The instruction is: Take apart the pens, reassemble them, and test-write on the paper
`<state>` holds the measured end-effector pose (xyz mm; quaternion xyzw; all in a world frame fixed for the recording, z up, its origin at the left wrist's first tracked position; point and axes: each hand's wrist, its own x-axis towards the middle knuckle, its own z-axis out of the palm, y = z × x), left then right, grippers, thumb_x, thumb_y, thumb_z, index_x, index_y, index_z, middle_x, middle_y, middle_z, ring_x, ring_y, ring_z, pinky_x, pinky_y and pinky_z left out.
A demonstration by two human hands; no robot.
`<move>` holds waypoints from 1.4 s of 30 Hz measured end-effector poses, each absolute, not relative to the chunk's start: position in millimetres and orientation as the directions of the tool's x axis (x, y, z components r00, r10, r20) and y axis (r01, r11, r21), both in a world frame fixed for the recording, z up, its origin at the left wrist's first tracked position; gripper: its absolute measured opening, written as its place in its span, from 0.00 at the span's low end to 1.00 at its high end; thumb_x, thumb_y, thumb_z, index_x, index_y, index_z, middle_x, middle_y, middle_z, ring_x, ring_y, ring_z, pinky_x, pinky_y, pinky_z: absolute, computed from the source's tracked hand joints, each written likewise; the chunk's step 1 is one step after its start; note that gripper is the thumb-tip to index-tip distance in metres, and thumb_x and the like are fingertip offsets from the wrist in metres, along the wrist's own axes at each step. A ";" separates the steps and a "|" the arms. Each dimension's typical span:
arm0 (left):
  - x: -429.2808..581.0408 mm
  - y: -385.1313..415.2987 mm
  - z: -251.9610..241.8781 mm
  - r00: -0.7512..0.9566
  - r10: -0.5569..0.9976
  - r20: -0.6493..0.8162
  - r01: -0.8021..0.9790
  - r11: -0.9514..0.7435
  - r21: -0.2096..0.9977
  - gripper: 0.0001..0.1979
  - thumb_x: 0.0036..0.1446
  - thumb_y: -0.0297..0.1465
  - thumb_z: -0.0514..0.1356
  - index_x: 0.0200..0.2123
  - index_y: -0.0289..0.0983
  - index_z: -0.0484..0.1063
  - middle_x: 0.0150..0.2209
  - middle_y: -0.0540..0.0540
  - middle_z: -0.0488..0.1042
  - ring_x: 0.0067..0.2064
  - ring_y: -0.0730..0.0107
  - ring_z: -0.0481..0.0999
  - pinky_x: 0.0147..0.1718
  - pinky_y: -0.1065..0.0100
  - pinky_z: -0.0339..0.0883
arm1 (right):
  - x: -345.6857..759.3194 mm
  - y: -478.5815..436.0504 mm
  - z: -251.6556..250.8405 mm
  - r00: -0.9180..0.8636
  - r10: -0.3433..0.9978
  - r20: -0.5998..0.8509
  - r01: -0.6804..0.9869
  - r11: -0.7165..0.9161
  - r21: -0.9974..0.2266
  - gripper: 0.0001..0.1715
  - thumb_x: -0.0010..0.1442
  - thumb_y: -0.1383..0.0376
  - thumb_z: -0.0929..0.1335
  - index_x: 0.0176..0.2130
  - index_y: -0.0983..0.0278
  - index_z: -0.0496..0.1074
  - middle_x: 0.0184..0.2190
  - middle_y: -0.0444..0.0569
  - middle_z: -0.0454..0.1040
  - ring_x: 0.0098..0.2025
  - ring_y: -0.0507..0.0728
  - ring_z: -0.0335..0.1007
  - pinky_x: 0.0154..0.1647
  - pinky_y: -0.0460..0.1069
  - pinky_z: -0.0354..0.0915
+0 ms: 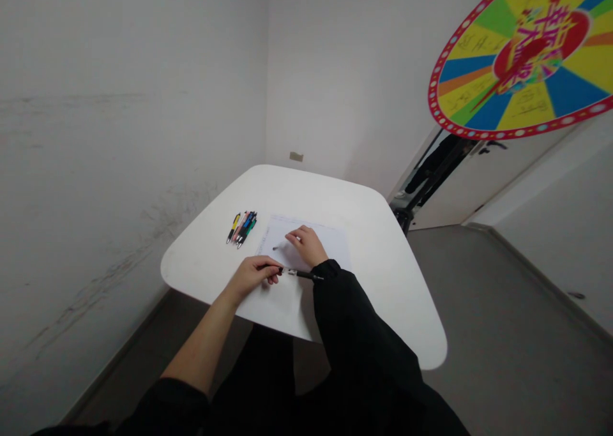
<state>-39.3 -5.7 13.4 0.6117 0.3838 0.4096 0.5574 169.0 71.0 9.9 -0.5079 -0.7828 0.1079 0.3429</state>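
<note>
Head view, single frame. I log the left hand (pixel 251 276) at the near edge of the white table (pixel 383 244), forearm bare, fingers pressed together around one end of a black pen (pixel 299 274). The pen lies nearly level, and its free end points right, reaching the black sleeve (pixel 335 295) of the other arm. I cannot tell whether the pen touches the tabletop.

The right hand (pixel 306 243) rests knuckles-up on a sheet of paper (pixel 335 241), fingers bent down onto it. A small dark mark or item (pixel 276 248) sits on the sheet just left of those fingertips; it is too small to identify. I cannot tell whether this hand pinches anything or only presses the sheet.

The paper lies flat near the middle of the table, a little toward the person. To its left, apart from both hands, a cluster of coloured pens (pixel 242 227) lies side by side: yellow, pink, blue and green barrels are visible.

Background: pale walls in a corner behind the table, grey floor, and a multicoloured prize wheel (pixel 522 53) at upper right.
</note>
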 end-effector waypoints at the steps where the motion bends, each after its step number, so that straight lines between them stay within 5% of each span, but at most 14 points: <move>1: -39.2 -5.3 12.2 0.368 0.927 0.069 0.019 -0.082 0.996 0.15 0.51 0.40 0.68 0.35 0.33 0.81 0.24 0.45 0.79 0.25 0.69 0.76 0.27 0.67 0.71 | 173.8 67.2 10.0 -0.249 0.869 0.427 0.714 0.463 -0.525 0.13 0.68 0.57 0.68 0.40 0.60 0.81 0.37 0.51 0.76 0.43 0.58 0.69 0.50 0.54 0.64; 8: -38.4 -5.7 10.2 0.387 0.922 0.028 0.056 -0.054 0.997 0.14 0.50 0.39 0.68 0.35 0.33 0.81 0.24 0.45 0.79 0.25 0.69 0.76 0.25 0.69 0.70 | 189.8 40.6 1.4 -0.277 0.888 0.366 0.706 0.447 -0.549 0.08 0.65 0.61 0.70 0.41 0.60 0.80 0.37 0.49 0.76 0.37 0.55 0.69 0.47 0.52 0.66; 36: -38.8 -3.5 4.6 0.384 0.922 0.045 0.071 -0.078 0.994 0.14 0.52 0.38 0.68 0.36 0.33 0.80 0.25 0.45 0.80 0.25 0.70 0.77 0.28 0.69 0.71 | 199.8 26.9 -19.7 -0.243 0.895 0.373 0.732 0.421 -0.535 0.09 0.66 0.67 0.67 0.42 0.62 0.79 0.39 0.52 0.78 0.44 0.58 0.71 0.51 0.54 0.64; 42: -38.7 -0.1 0.4 0.342 0.938 0.057 0.087 -0.093 0.992 0.15 0.52 0.40 0.68 0.37 0.33 0.81 0.26 0.45 0.80 0.26 0.69 0.77 0.29 0.69 0.72 | 199.5 17.4 -9.3 -0.085 0.885 0.458 0.579 0.418 -0.700 0.15 0.67 0.57 0.65 0.38 0.61 0.79 0.35 0.51 0.78 0.41 0.58 0.71 0.48 0.54 0.66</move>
